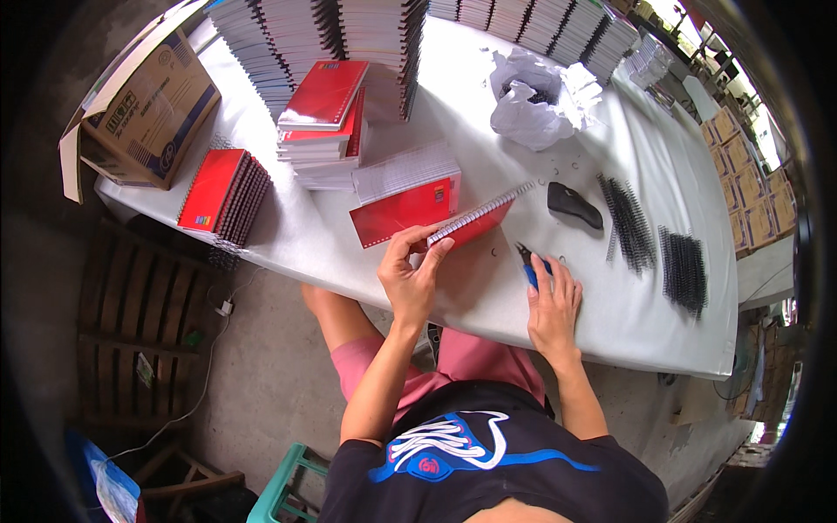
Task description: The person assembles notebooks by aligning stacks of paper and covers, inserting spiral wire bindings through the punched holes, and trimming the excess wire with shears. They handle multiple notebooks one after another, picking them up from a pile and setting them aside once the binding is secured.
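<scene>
A red spiral-bound notebook (478,228) stands on its edge on the white-covered table, its metal-looking coil facing up. My left hand (411,277) pinches it at the near left end of the coil, thumb and fingers closed. At the table's front, my right hand (555,307) lies over the blue handles of a small pair of pliers (527,263), fingers curved on them; the jaws point away from me. Part of the handles is hidden under the fingers. Left of the notebook is a stack of loose punched pages with a red cover (405,215).
Black spiral coils (683,272) lie in bundles at right, beside a black mouse-shaped object (575,206). Behind are a white plastic bag (534,113) and tall notebook stacks (370,52). At left are more red notebooks (225,196) and an open carton (153,113). A green stool (288,488) stands below.
</scene>
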`<act>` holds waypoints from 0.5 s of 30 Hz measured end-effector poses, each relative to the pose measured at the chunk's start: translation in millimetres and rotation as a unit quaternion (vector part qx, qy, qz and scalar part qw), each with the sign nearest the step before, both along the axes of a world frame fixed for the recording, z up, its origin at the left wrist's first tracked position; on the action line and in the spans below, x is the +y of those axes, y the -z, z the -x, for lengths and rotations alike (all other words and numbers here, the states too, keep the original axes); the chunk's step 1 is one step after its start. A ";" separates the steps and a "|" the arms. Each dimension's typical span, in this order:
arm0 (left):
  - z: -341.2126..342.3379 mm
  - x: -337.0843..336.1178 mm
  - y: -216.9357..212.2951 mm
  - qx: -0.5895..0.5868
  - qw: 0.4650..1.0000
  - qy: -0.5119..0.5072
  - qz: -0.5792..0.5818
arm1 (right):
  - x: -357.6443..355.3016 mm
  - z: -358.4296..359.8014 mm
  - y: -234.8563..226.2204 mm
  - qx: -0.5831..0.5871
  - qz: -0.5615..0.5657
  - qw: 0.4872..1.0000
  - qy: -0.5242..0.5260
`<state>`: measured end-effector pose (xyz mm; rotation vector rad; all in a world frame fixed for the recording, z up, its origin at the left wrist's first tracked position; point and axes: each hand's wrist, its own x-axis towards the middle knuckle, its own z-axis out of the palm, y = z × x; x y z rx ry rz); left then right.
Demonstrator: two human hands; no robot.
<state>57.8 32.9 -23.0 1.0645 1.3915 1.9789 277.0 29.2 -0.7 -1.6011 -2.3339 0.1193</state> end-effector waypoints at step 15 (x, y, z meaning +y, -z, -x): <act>-9.1 -9.9 -14.0 0.087 0.994 -0.055 -0.040 | -9.5 64.4 -74.7 0.099 -0.106 0.979 -0.143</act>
